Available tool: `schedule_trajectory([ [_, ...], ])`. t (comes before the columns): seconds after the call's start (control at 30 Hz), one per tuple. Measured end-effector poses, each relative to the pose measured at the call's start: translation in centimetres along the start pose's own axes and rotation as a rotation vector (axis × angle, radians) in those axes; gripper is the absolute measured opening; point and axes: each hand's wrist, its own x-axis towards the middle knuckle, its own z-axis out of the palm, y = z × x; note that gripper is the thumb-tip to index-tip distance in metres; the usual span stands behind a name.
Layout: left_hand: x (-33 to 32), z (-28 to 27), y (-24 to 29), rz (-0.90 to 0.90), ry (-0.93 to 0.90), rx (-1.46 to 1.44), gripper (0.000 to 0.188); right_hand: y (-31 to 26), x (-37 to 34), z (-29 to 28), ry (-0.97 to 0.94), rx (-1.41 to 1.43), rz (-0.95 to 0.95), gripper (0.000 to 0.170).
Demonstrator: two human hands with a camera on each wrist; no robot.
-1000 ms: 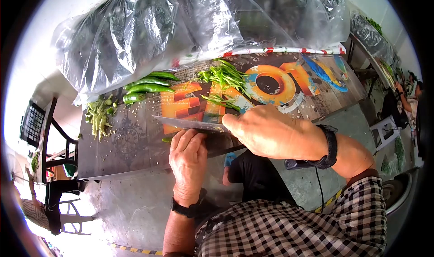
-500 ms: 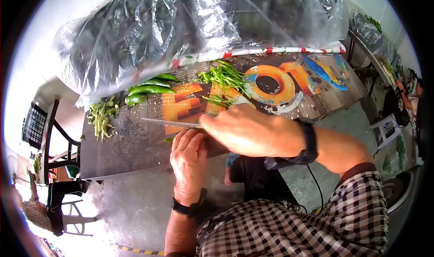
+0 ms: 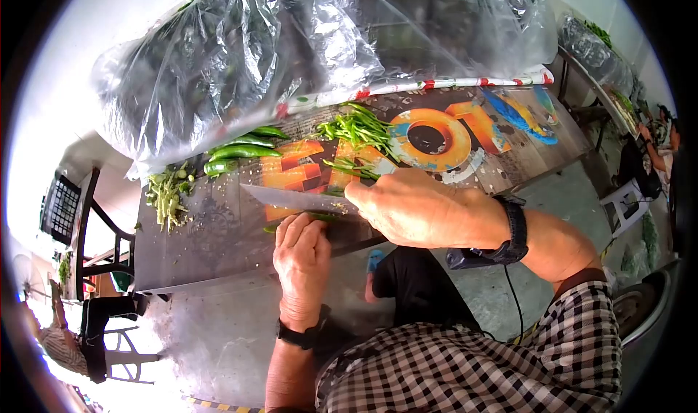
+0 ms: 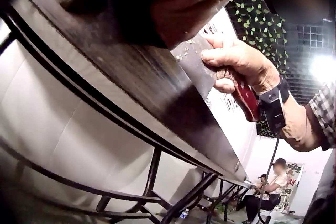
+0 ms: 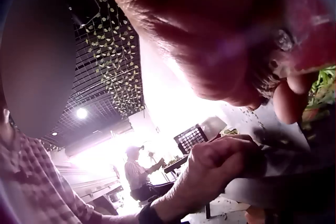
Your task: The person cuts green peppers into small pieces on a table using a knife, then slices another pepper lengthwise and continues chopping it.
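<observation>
Head view shows me the right hand (image 3: 436, 211) gripping a kitchen knife (image 3: 291, 198), blade at the left hand's (image 3: 302, 257) twelve o'clock; left fingers clamp a green chilli (image 3: 325, 217) against the tabletop (image 3: 207, 249), whole chillies (image 3: 243, 152) toward eleven.

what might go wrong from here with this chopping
The blade of the knife, held in the right hand, is close to the fingers of the left hand, so a slip might cut them.

The left hand holds the pepper near the edge of the table, so cut bits could drop to the floor.
</observation>
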Motion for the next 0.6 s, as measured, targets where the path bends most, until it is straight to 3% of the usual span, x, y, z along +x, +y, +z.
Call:
schedule_trajectory([
  [0.4, -0.1, 0.0, 0.1, -0.052, -0.008, -0.033, 0.018, -1.9, 0.0, -0.7, -0.144, -0.141, 0.035, 0.017],
  [0.6, 0.0, -0.2, 0.1, -0.063, -0.020, -0.037, 0.018, -2.3, 1.7, -0.5, -0.157, -0.166, -0.061, 0.017],
])
